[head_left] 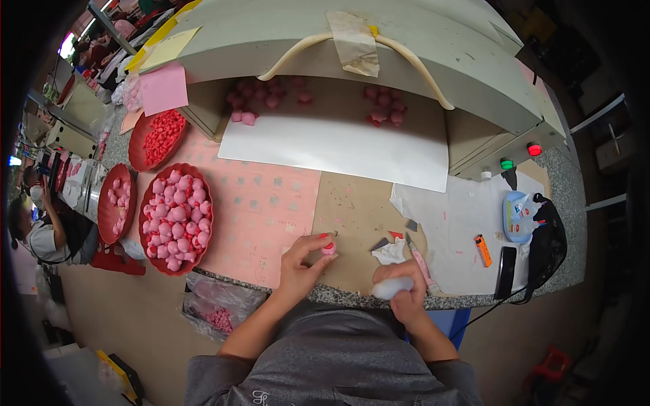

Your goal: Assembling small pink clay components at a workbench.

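Right hand: the right hand (404, 292) is wrapped around a white bottle (391, 288), at the table's near edge.
Left hand: the left hand (302, 265) is narrowed, thumb and fingers pinching a small pink toy (329, 250) with red parts.
Pink toy: held over the brown board (351, 197), left of the bottle and well apart from it.
Plastic bag: below the table edge, left of the person, a clear bag (220, 308) with small pink pieces inside.
Knife and scraps: a craft knife (419, 260) lies just beyond the right hand, beside a crumpled white paper (391, 252).
Right side: a black phone (505, 272), then an orange lighter (483, 250); farther off, a blue basket (509, 235) beside a black bag (552, 238).
Left side: a pink sheet (261, 216), then a large red bowl (174, 272) heaped with pink toys (177, 213); beyond it, another red bowl (143, 164) of small red pieces (163, 133).
Machine: at the back, a grey machine (271, 47) with pink toys (384, 106) inside its opening, near a white sheet (332, 143).
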`<move>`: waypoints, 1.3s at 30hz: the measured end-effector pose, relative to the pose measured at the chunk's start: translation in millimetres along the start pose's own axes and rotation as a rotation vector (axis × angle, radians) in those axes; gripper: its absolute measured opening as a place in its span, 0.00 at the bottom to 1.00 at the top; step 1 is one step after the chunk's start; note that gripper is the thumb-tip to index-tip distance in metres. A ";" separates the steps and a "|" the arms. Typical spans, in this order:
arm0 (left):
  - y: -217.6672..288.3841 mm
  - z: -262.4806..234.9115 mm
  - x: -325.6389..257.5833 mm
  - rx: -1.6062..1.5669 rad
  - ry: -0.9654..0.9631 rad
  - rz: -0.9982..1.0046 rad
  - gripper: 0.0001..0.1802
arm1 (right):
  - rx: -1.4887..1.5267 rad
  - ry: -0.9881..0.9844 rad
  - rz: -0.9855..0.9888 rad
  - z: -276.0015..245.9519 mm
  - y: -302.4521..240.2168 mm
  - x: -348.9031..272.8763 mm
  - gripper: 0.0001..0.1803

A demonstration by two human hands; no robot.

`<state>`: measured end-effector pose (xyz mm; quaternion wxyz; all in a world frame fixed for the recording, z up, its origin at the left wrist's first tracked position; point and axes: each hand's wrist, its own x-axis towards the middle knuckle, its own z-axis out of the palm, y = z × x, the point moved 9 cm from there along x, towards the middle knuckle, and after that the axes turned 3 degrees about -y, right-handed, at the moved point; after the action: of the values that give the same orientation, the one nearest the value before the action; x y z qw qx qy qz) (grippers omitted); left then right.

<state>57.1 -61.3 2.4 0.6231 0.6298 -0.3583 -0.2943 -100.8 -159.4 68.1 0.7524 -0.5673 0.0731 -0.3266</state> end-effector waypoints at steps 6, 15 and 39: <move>3.6 4.1 4.0 0.074 -0.010 0.050 0.20 | -0.226 0.304 0.044 -55.0 39.2 -8.0 0.11; 6.6 7.0 3.9 0.178 -0.034 0.109 0.20 | -0.526 0.279 -0.081 -47.5 34.0 -14.6 0.17; 20.2 8.4 5.6 0.302 0.002 0.164 0.18 | -0.637 0.198 -0.172 -31.9 27.2 -11.2 0.16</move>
<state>51.7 -70.1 22.6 0.5438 0.6852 -0.4480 -0.1847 -113.7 -174.8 29.6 0.4965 -0.7434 0.1958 -0.4032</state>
